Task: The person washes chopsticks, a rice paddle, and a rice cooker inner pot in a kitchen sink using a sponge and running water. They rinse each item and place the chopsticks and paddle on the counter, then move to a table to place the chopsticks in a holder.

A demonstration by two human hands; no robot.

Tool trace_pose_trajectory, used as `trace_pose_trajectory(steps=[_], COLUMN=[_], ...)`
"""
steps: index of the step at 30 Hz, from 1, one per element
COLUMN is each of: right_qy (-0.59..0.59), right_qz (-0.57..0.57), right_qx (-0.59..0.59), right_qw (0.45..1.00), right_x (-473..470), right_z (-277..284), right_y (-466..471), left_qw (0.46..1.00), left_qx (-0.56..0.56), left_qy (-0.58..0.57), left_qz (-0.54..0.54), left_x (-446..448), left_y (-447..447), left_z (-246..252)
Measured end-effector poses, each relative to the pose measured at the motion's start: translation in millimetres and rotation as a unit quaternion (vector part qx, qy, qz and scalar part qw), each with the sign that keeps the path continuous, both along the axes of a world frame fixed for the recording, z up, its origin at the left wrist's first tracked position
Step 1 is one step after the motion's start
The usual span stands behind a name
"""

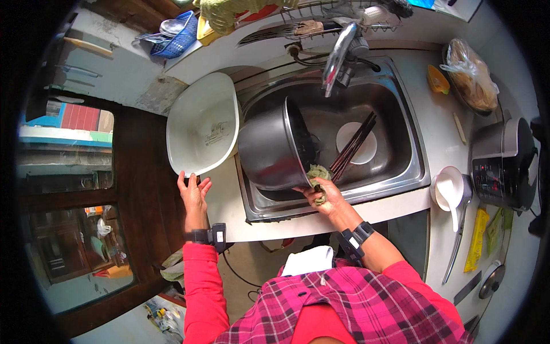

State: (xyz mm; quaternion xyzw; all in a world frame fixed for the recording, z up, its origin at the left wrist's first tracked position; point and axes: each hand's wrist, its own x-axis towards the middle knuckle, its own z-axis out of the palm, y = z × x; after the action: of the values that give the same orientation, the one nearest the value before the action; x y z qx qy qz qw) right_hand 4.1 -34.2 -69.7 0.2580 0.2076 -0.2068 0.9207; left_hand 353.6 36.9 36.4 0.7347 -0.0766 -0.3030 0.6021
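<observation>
My right hand [327, 197] grips a pale green scrubbing cloth [319, 173] against the rim of a dark grey metal pot [270, 146]. The pot lies tipped over the sink's left side, its mouth turned right. My left hand [195, 195] has its fingers spread, with fingertips at the near rim of a white plastic basin [189, 129]; whether they press on it I cannot tell. The basin leans on the counter left of the stainless steel sink [397, 129]. Inside the sink, a small white bowl [354, 157] has several dark chopsticks [356, 139] resting across it.
A chrome faucet [339, 56] overhangs the sink's back. To the right are a black rice cooker [500, 165], a white cup with a spoon [447, 191] and a bagged item [470, 77]. A wire rack [300, 32] and blue basket [176, 41] are at the back.
</observation>
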Motion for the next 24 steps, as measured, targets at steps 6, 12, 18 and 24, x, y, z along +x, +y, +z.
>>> trace_pose_trajectory(steps=[6,12,18,24], right_qy=[0.122,0.175,0.037,-0.154], right_qz=[0.001,0.048,0.071,0.031], right_qx=[-0.117,-0.16,-0.085,-0.023], right_qw=[0.986,0.97,0.993,0.987], right_x=[3,-1,1,4], right_z=[10,19,10,3], right_y=[5,7,20,28], left_qw=[0.994,0.946,0.868,0.787], left_qx=[0.045,0.013,-0.045,-0.055], left_qy=[-0.097,-0.317,-0.447,-0.511], left_qz=[-0.009,-0.07,-0.211,-0.34], left_x=[-11,-51,-109,-161], left_y=[15,24,-4,-41], left_z=[14,33,77,111])
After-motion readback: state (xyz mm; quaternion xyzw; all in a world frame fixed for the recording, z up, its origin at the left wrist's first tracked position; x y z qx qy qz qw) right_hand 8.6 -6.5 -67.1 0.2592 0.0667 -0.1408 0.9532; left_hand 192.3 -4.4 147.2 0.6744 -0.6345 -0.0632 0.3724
